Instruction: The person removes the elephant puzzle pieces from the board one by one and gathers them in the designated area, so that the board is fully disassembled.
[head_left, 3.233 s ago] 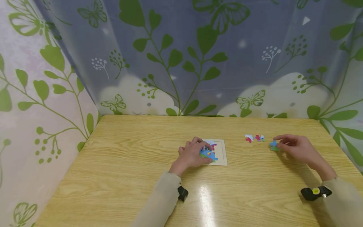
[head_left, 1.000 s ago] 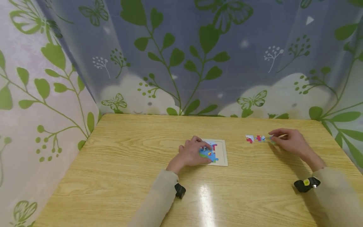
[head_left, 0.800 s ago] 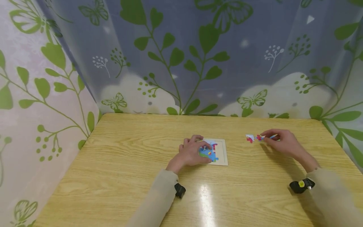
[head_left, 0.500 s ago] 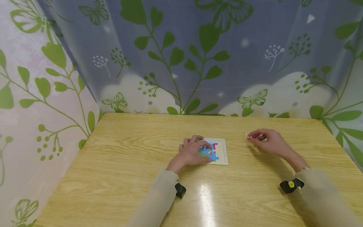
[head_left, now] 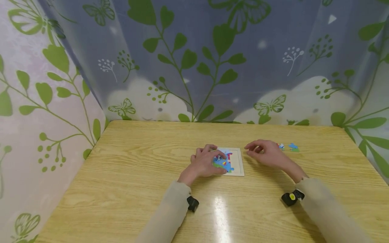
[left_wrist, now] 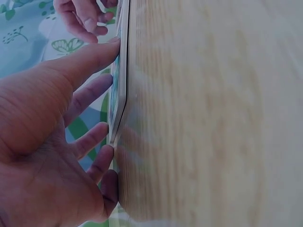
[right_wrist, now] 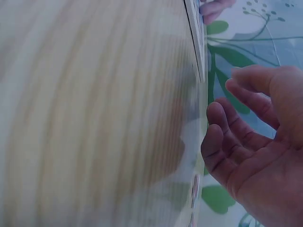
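My left hand (head_left: 205, 163) rests on a small jigsaw puzzle board (head_left: 238, 172), its thumb and index finger spread over the fitted blue, green and red pieces (head_left: 223, 165). In the left wrist view, the fingertips (left_wrist: 102, 130) touch the board's face and edge (left_wrist: 124, 71). Just right of the board hovers my right hand (head_left: 265, 153), thumb and index finger apart with nothing between them, as the right wrist view also shows. Behind that hand lie a red-and-white puzzle piece (head_left: 281, 146), partly covered by it, and a blue-green puzzle piece (head_left: 293, 147).
The wood-grain table (head_left: 136, 162) runs back to a hanging cloth (head_left: 194, 67) printed with leaves and butterflies. A strip of bare tray shows along the board's right side. Each wrist wears a black camera (head_left: 192, 204).
My right hand has let go of the blue-green puzzle piece on the table and moved left past the other loose pieces toward the board. The left hand has stayed on the board.
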`<state>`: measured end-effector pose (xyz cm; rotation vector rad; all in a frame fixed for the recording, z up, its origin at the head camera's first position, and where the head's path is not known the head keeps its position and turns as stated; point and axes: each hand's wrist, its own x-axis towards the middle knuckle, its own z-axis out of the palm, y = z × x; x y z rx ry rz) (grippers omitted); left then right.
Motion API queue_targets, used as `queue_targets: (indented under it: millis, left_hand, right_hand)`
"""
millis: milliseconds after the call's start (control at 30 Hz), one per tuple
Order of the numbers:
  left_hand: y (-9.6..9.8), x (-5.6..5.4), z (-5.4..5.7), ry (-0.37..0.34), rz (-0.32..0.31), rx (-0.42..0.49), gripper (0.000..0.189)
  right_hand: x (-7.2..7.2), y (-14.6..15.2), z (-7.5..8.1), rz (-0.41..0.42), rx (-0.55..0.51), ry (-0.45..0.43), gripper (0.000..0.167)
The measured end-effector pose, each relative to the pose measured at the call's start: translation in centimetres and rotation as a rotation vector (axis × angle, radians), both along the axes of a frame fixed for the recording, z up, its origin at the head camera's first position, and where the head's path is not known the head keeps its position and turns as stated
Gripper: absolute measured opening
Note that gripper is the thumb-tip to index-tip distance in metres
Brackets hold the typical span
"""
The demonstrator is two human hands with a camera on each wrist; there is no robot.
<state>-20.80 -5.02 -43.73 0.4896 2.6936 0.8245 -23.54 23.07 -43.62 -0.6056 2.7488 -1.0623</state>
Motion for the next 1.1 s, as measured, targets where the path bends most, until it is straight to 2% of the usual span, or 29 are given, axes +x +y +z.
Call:
queue_targets:
  millis: [167,467,700,1100]
  left_hand:
    - [-0.3,0.0,0.0,0.003,-0.014,0.002,0.042]
    - [-0.6,-0.2,-0.1,-0.002,-0.022,0.017,0.041]
    - [-0.5,-0.3,-0.1,0.0,-0.023,0.021,0.04]
    - [-0.5,-0.4,-0.1,0.003,-0.018,0.018,0.039]
  right_hand:
    - [-0.2,-1.4,-0.1,0.022,-0.018,-0.025,0.021]
    - [-0.6,-3.1,-0.3,0.044,-0.003,-0.007,0.019]
    - [-1.1,-3.9,-0.5,0.092,0.03,0.02,0.018]
    - [-1.7,-4.8,-0.7,0.088,0.074,0.031,0.015]
